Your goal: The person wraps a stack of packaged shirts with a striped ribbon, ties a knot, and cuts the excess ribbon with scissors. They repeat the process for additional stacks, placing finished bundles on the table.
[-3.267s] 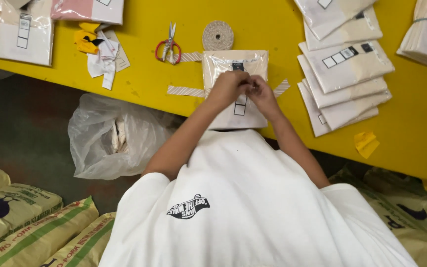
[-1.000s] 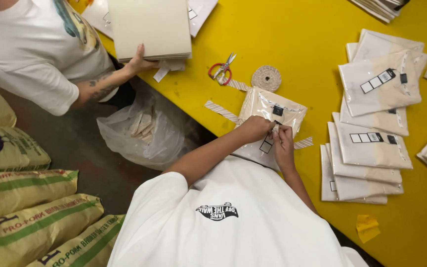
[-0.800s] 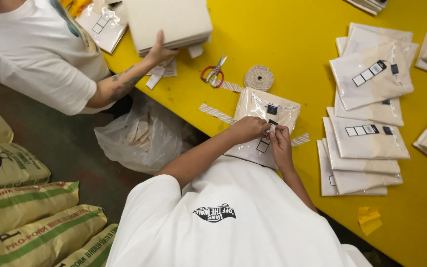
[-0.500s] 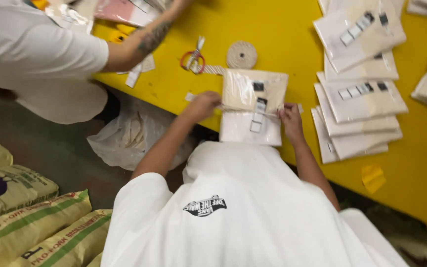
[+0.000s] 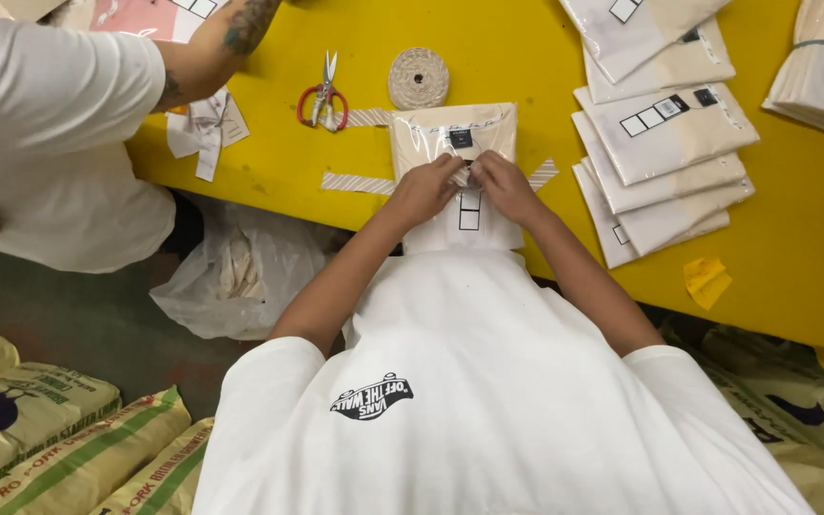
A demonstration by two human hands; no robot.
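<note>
Both hands have drawn together since half a second ago, when they were spread to the two sides of the packet. Now the left hand (image 5: 428,188) and the right hand (image 5: 500,186) meet, fingertips touching, on the middle of one clear-wrapped cream packet (image 5: 453,143) at the near edge of the yellow bench (image 5: 793,238). Each grip is pinched on something small at the packet's centre; what it is I cannot tell, since the fingers hide it.

Three striped tape strips lie beside the packet: one (image 5: 359,183) at its left, one (image 5: 368,117) at its upper left, one (image 5: 542,174) poking out at its right. One coil of twine (image 5: 419,78) sits just above the packet, and one pair of red-handled scissors (image 5: 320,95) lies left of the coil.

To the right, a fanned stack of similar packets (image 5: 665,143) overlaps, at least five counted. One yellow paper scrap (image 5: 707,281) lies near the bench edge. A co-worker's forearm (image 5: 231,33) reaches over the bench at upper left.
</note>
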